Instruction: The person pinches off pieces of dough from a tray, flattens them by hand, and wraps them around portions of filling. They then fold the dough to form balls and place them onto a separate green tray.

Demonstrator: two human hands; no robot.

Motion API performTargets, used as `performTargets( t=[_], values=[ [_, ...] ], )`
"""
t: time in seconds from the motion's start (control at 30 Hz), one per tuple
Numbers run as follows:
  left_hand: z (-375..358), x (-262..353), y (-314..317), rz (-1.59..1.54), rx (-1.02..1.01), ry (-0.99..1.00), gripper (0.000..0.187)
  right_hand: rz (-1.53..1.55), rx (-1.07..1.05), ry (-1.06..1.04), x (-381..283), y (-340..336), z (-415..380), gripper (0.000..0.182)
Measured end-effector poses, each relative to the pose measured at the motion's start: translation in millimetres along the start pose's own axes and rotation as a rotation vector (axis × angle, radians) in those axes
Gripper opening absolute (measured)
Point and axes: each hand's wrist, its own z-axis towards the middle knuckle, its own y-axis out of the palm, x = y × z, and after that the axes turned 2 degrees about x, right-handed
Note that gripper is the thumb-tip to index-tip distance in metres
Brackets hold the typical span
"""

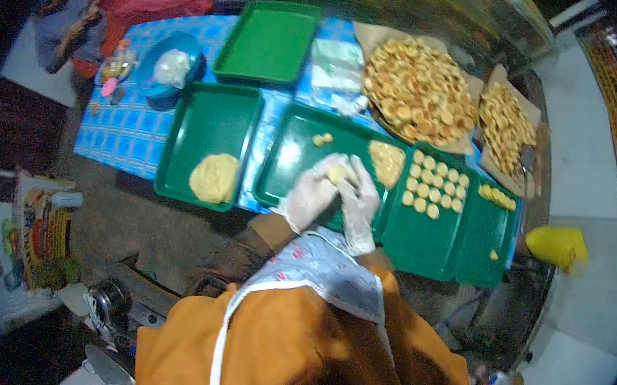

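Note:
Both my hands wear thin whitish gloves and meet over the middle green tray [296, 129]. A small round piece of pale dough [336, 174] is held between the fingers of my left hand [311, 193] and my right hand [359, 200]. Behind them in the same tray lie a few small dough bits [322, 139], and a flat yellowish mass [385, 163] is at its right end. Rows of dough discs [435, 184] fill the upper part of the tray to the right. A large dough lump [214, 178] rests in the left tray [208, 121].
Beyond the trays are a green tray [269, 42], a blue bowl [152, 89] with a plastic bag, and two heaps of small golden rounds [420, 92] [505, 125]. The far right tray [488, 230] holds more dough pieces. A person [73, 25] is at the upper left.

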Motion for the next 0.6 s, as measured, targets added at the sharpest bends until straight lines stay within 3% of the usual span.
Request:
performTargets(
  t=[0.07,0.13,0.17,0.2,0.23,0.27,0.3,0.37,0.47,0.53,0.6],
  values=[
    [4.3,-16.2,-12.4,0.243,-0.097,0.084,0.03,0.105,-0.016,0.164,0.5,-4.3,4.8,0.064],
    [-1.7,-20.2,-8.0,0.269,-0.014,0.089,0.021,0.301,-0.043,0.277,-9.7,-3.5,2.7,0.066],
    [-7.1,-32.2,-11.7,0.618,0.053,0.164,0.022,0.261,-0.052,0.332,-4.7,-6.7,4.9,0.063],
    [-11.0,-60.1,-11.0,0.611,0.169,0.211,0.023,0.267,-0.094,0.322,0.2,-8.5,4.5,0.066],
    [-3.9,-52.1,-6.9,0.12,0.195,-0.199,0.02,0.221,-0.088,0.351,-1.1,-7.8,5.9,0.064],
    [3.5,-46.5,-3.2,-0.383,0.416,-0.559,0.019,0.155,-0.046,0.317,0.6,-7.4,6.4,0.061],
    [3.4,-29.9,-5.0,-0.216,0.36,-0.497,0.021,0.146,-0.067,0.365,3.3,-9.7,9.2,0.057],
    [0.7,-67.5,-7.0,-0.17,0.313,-0.247,0.021,0.224,-0.087,0.326,2.4,-5.3,11.7,0.056],
    [1.5,-37.8,-7.5,-0.364,0.417,-0.332,0.021,0.265,-0.097,0.317,4.4,2.8,16.9,0.057],
    [-5.2,-44.3,-6.8,-0.232,0.448,-0.137,0.021,0.206,-0.113,0.335,0.2,5.1,14.2,0.057],
    [1.6,-50.2,-17.0,-0.403,0.399,-0.306,0.02,0.211,-0.12,0.376,0.8,8.8,13.3,0.053]
  ],
)
